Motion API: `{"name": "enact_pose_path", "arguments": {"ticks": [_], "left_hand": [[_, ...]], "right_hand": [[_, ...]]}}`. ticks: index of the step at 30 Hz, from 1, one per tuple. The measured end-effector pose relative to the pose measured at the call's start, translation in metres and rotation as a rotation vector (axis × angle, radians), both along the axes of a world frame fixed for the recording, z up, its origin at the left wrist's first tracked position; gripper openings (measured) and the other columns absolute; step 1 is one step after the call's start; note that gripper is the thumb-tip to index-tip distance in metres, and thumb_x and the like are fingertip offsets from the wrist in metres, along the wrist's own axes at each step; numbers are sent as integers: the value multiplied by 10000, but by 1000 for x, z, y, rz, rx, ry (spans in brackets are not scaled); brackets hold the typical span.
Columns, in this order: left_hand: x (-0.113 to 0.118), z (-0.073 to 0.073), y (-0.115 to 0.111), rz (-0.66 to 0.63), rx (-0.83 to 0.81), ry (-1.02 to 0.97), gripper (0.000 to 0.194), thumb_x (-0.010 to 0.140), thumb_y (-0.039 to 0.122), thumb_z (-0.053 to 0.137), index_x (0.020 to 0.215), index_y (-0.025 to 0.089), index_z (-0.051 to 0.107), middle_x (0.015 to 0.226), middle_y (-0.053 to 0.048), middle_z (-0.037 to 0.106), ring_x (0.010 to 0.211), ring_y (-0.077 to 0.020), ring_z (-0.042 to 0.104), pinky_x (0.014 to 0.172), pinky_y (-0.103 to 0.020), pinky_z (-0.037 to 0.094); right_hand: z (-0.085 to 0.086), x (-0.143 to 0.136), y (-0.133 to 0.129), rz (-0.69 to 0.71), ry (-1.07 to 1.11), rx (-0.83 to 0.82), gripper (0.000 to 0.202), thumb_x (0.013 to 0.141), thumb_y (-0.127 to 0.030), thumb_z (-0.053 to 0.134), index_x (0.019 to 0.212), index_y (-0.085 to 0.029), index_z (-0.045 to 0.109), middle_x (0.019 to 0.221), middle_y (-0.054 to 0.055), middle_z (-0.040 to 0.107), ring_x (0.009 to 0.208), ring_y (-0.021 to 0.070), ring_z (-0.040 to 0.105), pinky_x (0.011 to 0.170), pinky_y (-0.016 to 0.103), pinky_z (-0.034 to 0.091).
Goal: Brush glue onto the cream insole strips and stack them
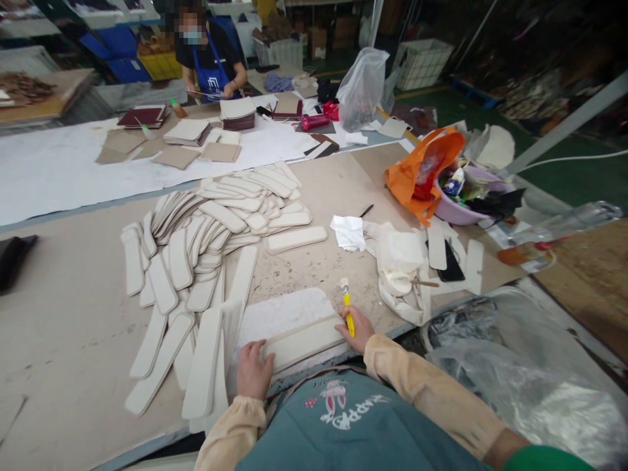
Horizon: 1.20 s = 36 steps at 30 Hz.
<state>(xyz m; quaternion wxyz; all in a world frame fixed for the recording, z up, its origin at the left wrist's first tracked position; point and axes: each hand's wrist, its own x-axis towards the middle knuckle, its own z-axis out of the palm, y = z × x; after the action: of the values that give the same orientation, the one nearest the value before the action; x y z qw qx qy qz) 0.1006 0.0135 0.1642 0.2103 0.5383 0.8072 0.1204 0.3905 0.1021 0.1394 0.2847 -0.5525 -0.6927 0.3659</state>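
Note:
In front of my apron, a short stack of long, cream-coloured strips with rounded ends [307,341] lies on a white sheet [289,307] near the table edge. My left hand [255,369] is closed at the left end of this stack, thumb and fingers against it. At the other end, my right hand [360,329] grips a brush with a yellow handle [348,313], its bristles pointing away from me and whitish. The fingertips of that hand also touch the strips. A big loose heap of similar strips [210,216] spreads to the left, some overlapping in a fan.
To the right, a white plastic bag with a whitish substance [397,255] sits by a dark phone [449,261] and a crumpled white cloth [348,233]. Beyond are an orange bag [417,170] and a purple basin [456,209]. A co-worker [210,65] works across the table.

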Motion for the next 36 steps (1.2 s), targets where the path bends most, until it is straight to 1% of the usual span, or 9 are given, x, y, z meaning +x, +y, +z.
{"name": "enact_pose_path", "arguments": {"ticks": [3, 7, 11, 13, 16, 22, 30, 33, 36], "left_hand": [[9, 15, 8, -155, 152, -48, 449, 753, 346, 541, 1158, 152, 531, 1186, -132, 522, 1149, -267, 459, 1006, -419, 356], [30, 49, 39, -351, 133, -309, 598, 708, 390, 620, 1251, 189, 471, 1284, -110, 494, 1234, -270, 394, 1055, -430, 299], [51, 83, 71, -482, 14, -592, 398, 724, 437, 606, 1027, 180, 625, 954, -61, 656, 906, -215, 569, 827, -320, 451], [60, 97, 81, -464, -9, -684, 328, 763, 453, 556, 860, 154, 653, 756, -25, 640, 729, -166, 550, 686, -263, 447], [73, 114, 88, -376, 42, -797, 352, 794, 469, 514, 862, 147, 639, 766, -18, 627, 737, -162, 527, 676, -251, 431], [103, 134, 93, -335, 89, -843, 346, 826, 461, 475, 967, 170, 598, 888, -29, 630, 847, -183, 532, 770, -269, 428], [145, 140, 98, -202, 153, -824, 312, 745, 476, 577, 779, 166, 588, 769, -22, 610, 749, -166, 523, 679, -260, 424], [158, 144, 97, -160, 99, -1027, 367, 665, 451, 674, 869, 152, 617, 819, -40, 645, 764, -184, 554, 698, -285, 441], [168, 147, 91, -165, -126, -1389, 554, 676, 582, 603, 972, 115, 626, 907, -114, 668, 849, -263, 603, 796, -385, 456]], "right_hand": [[25, -5, -2, 70, 144, -89, 221, 735, -242, 560, 855, -233, 375, 855, 2, 563, 661, 140, 521, 652, 290, 453], [76, -19, 3, 193, 288, -101, 233, 764, -273, 580, 813, -232, 356, 804, -16, 562, 607, 110, 487, 609, 257, 435], [127, -30, 18, 226, 401, -47, 254, 779, -303, 591, 815, -230, 351, 802, -19, 561, 648, 109, 502, 620, 249, 437], [148, -29, 29, 205, 471, -13, 266, 785, -323, 596, 837, -231, 351, 827, -15, 564, 675, 113, 515, 622, 247, 440], [170, -20, 45, 200, 500, 22, 311, 760, -332, 639, 851, -230, 359, 861, -14, 558, 646, 103, 501, 592, 232, 428], [186, 4, 62, 191, 540, 65, 304, 752, -321, 652, 843, -232, 376, 778, -34, 518, 585, 95, 439, 536, 214, 383], [195, 36, 77, 231, 642, 57, 316, 731, -317, 670, 842, -224, 389, 750, -52, 492, 585, 86, 410, 537, 205, 350], [201, 47, 86, 264, 710, -5, 354, 699, -323, 696, 841, -220, 389, 728, -60, 472, 577, 80, 393, 529, 201, 335], [204, 57, 101, 248, 789, -72, 397, 653, -336, 728, 812, -214, 386, 685, -73, 438, 571, 74, 370, 522, 197, 305]]}}
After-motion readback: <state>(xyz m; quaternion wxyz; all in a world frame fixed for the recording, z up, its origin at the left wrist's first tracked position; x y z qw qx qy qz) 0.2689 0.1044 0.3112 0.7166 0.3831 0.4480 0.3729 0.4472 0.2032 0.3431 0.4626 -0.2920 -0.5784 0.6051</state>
